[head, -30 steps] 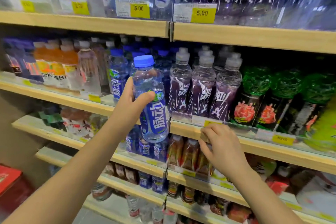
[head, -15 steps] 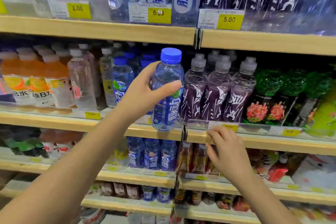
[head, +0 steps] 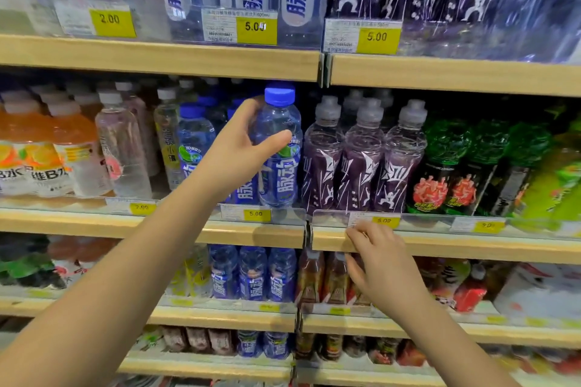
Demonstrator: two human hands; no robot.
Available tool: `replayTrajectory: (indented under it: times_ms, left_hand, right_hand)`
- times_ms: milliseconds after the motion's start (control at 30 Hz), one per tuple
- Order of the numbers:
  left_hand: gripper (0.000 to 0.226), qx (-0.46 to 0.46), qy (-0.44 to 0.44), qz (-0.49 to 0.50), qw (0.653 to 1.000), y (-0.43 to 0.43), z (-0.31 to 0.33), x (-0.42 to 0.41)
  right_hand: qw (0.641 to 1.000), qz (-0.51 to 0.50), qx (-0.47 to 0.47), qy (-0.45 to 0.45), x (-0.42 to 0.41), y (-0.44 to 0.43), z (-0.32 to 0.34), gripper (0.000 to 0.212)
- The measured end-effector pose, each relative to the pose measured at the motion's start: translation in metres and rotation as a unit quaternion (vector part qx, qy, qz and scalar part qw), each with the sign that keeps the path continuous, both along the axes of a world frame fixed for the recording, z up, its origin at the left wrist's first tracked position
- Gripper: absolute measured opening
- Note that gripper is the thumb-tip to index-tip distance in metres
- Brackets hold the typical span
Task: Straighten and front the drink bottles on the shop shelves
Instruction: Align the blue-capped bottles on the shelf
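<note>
My left hand (head: pixel 234 154) grips a clear blue-capped bottle (head: pixel 279 173) with a blue label, upright at the front of the middle shelf (head: pixel 157 228), its base behind the price rail. Another blue bottle (head: pixel 195 141) stands just left of it. To its right are three purple bottles with grey caps (head: pixel 361 163). My right hand (head: pixel 379 264) rests with curled fingers on the wooden shelf edge below the purple bottles, holding no bottle.
Orange and clear bottles (head: pixel 72 151) fill the left of the same shelf, green bottles (head: pixel 452 166) the right. The shelf above (head: pixel 157 61) carries wrapped packs with yellow price tags. Lower shelves hold small blue bottles (head: pixel 253 273) and dark red ones.
My left hand has carried the blue bottle up and back from in front of the shelf edge into the row on the middle shelf. My right hand has stayed on the shelf edge.
</note>
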State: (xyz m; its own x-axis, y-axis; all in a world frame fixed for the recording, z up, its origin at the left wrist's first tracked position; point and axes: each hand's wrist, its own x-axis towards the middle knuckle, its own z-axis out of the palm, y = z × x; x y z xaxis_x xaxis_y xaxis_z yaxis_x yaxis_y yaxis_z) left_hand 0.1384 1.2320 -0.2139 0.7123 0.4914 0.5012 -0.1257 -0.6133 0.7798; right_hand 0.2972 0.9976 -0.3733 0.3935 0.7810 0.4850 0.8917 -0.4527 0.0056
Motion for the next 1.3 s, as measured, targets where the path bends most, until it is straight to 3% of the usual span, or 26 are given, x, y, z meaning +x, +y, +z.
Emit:
replayTrajectory:
  times_ms: [133,367,800,1067,1300]
  left_hand:
    - [0.033,0.013,0.026,0.022,0.999,0.002,-0.001,0.008]
    - [0.073,0.016,0.065,0.038,0.997,0.01,0.001,0.02]
    - [0.065,0.056,0.106,0.089,0.989,0.009,-0.004,0.026]
    - [0.072,0.06,0.145,0.086,0.984,0.008,-0.012,0.029]
    - [0.077,0.139,0.107,0.16,0.971,-0.004,-0.016,0.033]
  right_hand:
    - [1.0,0.008,0.006,-0.013,0.0,-0.001,-0.001,0.038]
    - [1.0,0.017,0.02,-0.017,0.003,-0.003,-0.002,0.039]
    - [0.999,0.021,0.02,-0.022,0.006,-0.004,-0.005,0.042]
    - [0.999,0.025,0.035,-0.031,0.007,-0.004,-0.011,0.05]
    - [0.998,0.025,0.043,-0.029,0.007,-0.005,-0.014,0.054]
